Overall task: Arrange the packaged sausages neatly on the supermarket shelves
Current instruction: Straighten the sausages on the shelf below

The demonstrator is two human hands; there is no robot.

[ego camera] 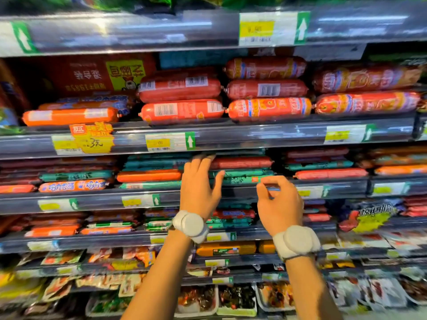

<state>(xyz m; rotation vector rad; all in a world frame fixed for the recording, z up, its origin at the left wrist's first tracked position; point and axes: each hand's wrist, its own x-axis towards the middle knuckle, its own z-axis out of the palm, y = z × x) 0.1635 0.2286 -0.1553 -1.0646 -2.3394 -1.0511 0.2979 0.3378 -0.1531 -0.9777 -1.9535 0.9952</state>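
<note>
While both hands are empty, we are facing soft, slippery sausage packs.
Left hand (198, 188) is spreading over the green packs (240, 176); right hand (277, 199), loosely curled, is hovering beside them; we are advising mid-length grips.

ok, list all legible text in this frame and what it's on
"3元": yellow promo tag on the shelf rail under the orange sausage.
"1983": red carton on the upper sausage shelf; it reads upside down and its other characters are blurred.
Yellow price labels: digits blurred.
Barcodes and sausage wrappers: print unreadable.
Blue-lettered orange sausage: characters blurred.
</note>
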